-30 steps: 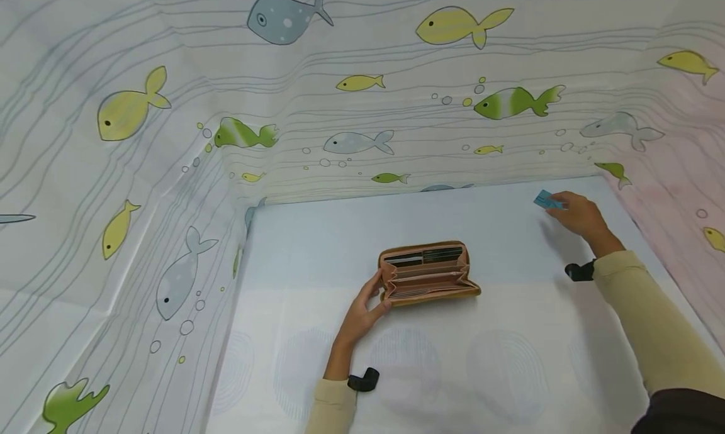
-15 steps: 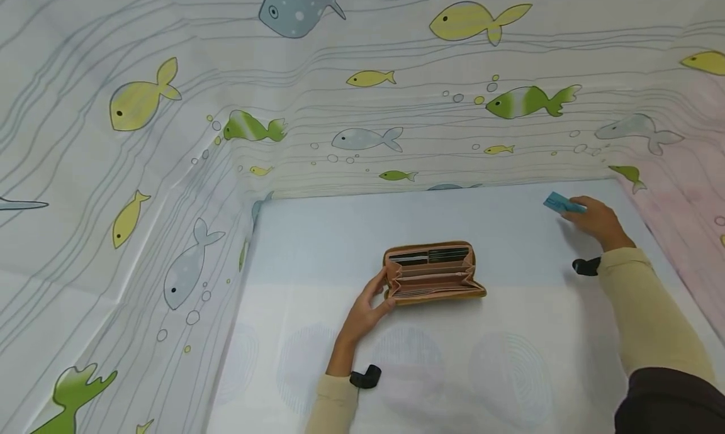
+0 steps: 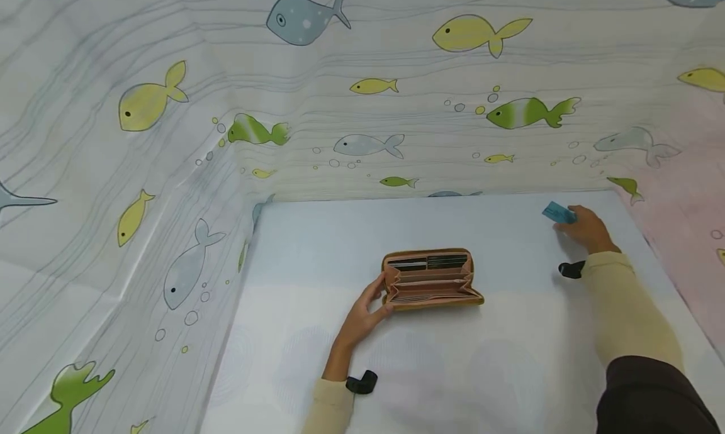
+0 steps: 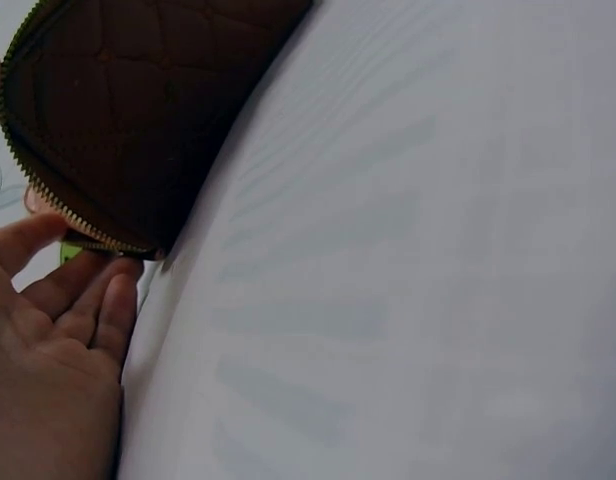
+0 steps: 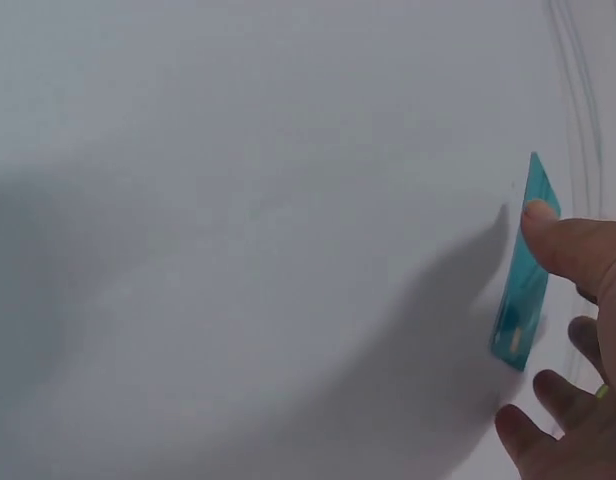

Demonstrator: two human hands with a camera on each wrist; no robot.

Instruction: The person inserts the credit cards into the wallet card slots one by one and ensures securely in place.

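Note:
An unzipped brown wallet (image 3: 433, 280) sits on the white table in the head view, its mouth facing up. Dark cards show in its rear slots, and lighter folds line the front. My left hand (image 3: 360, 319) grips the wallet's left end, thumb at the near side and fingers at the far side. In the left wrist view, the wallet's quilted outside (image 4: 148, 90) and brass-coloured zipper (image 4: 68, 210) meet the fingertips. Out at the far right, my right hand (image 3: 589, 228) pinches a blue card (image 5: 523, 275), low over the table, tilted on edge in the right wrist view.
The white tabletop (image 3: 453, 371) is bordered at the back and left by a fish-patterned cloth (image 3: 317, 107). A pinkish stretch of cloth (image 3: 685, 201) lies along the right side. Black wrist cameras are strapped at both cuffs.
The head view has shifted a little. My right hand, still pinching the blue card, has moved slightly toward me and to the right. The left hand keeps its grip on the wallet.

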